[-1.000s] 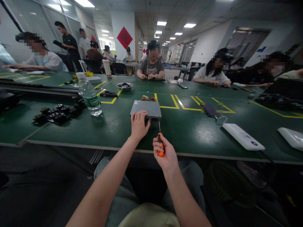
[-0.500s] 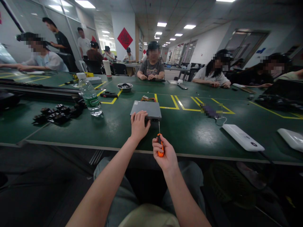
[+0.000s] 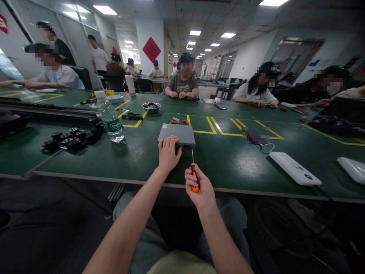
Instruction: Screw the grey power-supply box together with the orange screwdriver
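A grey metal computer power supply (image 3: 180,132) lies on the green table in front of me, with a bundle of coloured wires (image 3: 179,121) at its far side. My left hand (image 3: 169,152) grips its near left edge, fingers over the top and thumb along the front face. In my right hand (image 3: 201,185) is an orange and black screwdriver (image 3: 194,179), fingers wrapped round the handle. The thin shaft points away from me to the near right corner of the power supply's front face. Whether the tip sits in a screw is too small to tell.
Left of the power supply stand a water bottle (image 3: 111,120) and a pile of black parts (image 3: 72,139). Beyond are a metal bowl (image 3: 151,107) and a white cup (image 3: 130,84). A white device (image 3: 295,168) lies to the right. Other people sit around the table.
Both hands keep their places on the power supply and the screwdriver. The screwdriver handle looks slightly turned. The view has shifted a little, and a standing person at the far left has moved left.
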